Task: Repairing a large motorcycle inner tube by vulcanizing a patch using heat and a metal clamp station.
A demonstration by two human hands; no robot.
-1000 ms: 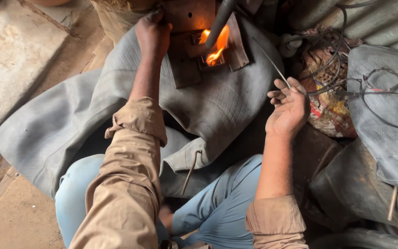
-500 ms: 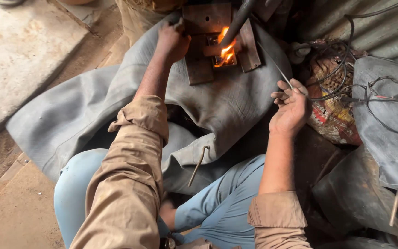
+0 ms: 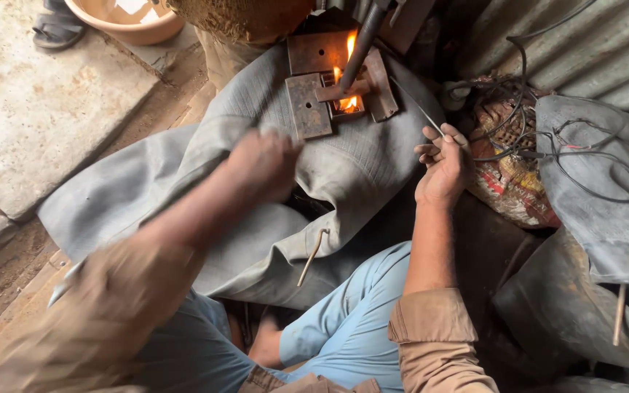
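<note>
One thin metal rod (image 3: 418,103) is pinched by right hand (image 3: 442,171) fingers (image 3: 431,149); left hand (image 3: 263,164) blurred, grip can't be told.

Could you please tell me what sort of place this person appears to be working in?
Probably a rough roadside repair or metalwork spot at ground level: a flame burns among rusty metal plates laid on a grey rubber sheet, with corrugated metal sheeting and tangled wires alongside.
</note>
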